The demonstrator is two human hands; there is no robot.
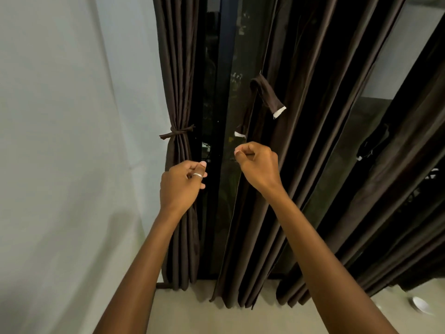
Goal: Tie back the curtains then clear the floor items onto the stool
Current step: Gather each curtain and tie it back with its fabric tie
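Right grip (258, 166) is curled up tight, thumb pressed against the forefinger like a pinch, right at the edge of the middle dark brown pleated curtain (301, 141). Honestly can't tell if it's got fabric, a thread or nothing. Left grip (184, 185) is curled too, with a silver ring (197, 175) on it. It sits just in front of the left dark brown curtain (179, 80), a bit below the knot. Can't tell if it's holding cloth either.

That left curtain is bunched and cinched by a thin brown tie-back (177, 134), knotted, with the ends sticking out both sides. The middle one hangs loose down to the beige floor (192, 314). Its brown fabric strap with white tips (265, 92) is draped over the curtain edge above the right grip, one white tip just above the knuckles. Dark window glass (226, 104) shows between the two curtains. Further right a third brown curtain (409, 145) hangs loose with another dark strap (374, 143) dangling on it. Pale wall (60, 116) on the left, and a small white round thing (420, 304) lies on the floor at bottom right, too blurry to name.
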